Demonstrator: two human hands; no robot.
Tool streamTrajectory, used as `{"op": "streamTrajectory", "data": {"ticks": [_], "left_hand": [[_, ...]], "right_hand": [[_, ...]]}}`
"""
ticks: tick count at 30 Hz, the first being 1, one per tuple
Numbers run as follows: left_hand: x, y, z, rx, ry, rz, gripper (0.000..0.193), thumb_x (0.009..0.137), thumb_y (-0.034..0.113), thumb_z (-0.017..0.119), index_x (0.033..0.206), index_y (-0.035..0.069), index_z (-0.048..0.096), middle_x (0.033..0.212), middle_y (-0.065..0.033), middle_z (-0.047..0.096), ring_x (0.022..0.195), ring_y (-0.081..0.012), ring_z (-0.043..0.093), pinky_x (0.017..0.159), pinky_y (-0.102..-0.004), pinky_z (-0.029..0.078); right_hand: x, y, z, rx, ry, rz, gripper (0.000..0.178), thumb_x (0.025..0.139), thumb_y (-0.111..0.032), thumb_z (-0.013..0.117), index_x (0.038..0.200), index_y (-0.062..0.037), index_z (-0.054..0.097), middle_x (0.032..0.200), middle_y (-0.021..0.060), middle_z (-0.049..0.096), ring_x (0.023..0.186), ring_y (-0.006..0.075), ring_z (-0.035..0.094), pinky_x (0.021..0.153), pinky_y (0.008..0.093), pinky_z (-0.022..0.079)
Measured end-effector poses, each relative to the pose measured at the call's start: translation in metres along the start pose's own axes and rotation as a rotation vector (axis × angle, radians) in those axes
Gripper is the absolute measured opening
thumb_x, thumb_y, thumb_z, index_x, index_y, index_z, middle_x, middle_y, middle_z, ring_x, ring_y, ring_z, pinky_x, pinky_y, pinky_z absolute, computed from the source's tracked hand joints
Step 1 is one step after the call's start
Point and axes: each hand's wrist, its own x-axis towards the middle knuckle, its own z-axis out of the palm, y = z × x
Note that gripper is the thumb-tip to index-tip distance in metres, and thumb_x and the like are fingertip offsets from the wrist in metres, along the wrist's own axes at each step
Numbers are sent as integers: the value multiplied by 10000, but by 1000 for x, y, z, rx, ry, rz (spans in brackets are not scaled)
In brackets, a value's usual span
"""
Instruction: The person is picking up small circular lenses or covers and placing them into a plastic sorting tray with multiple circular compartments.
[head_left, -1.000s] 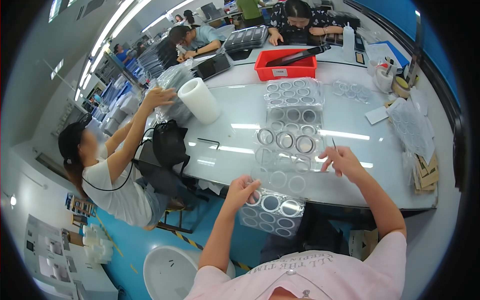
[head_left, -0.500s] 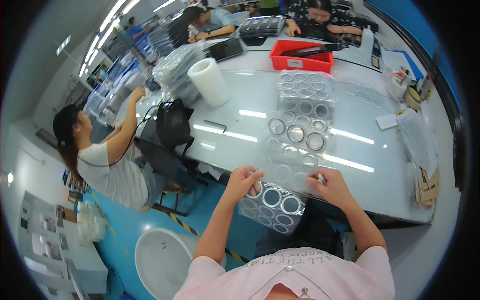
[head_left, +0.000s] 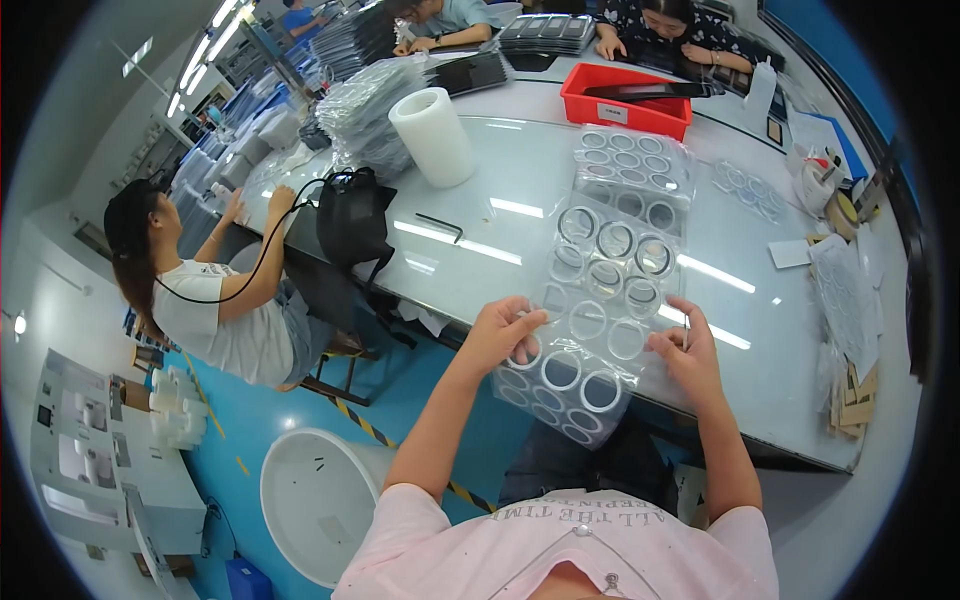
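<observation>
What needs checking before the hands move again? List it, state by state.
1. Left hand gripping the left edge of the clear ring sheet: ok.
2. Slim tool between the fingers of the right hand: ok; its exact type, cannot tell.
3. Right hand pinching the sheet's right edge: cannot tell; it is beside it.
4. Sheet wholly on the table: not ok; its near part hangs past the edge.
5. Black hex key apart from the sheet: ok, off to the left.
6. White roll upright: ok.
</observation>
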Motion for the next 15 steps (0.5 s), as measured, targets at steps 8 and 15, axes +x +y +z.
{"op": "streamTrajectory", "data": {"ticks": [8,15], "left_hand": [[-4,-2,-14,57,-75,-103,191,938,218,631,894,33,655,581,-35,619,412,-56,519,396,-182,385],[-17,10,-23,96,1,42,648,789,26,718,1356,-4,408,769,-94,700,641,-134,654,629,-222,493]], "right_hand": [[-4,25,15,32,96,-82,609,818,-43,708,1330,-27,378,754,23,636,645,40,517,601,187,386],[13,20,16,-8,217,-174,587,807,-47,720,1295,-15,395,675,-7,572,623,36,485,589,194,370]]}}
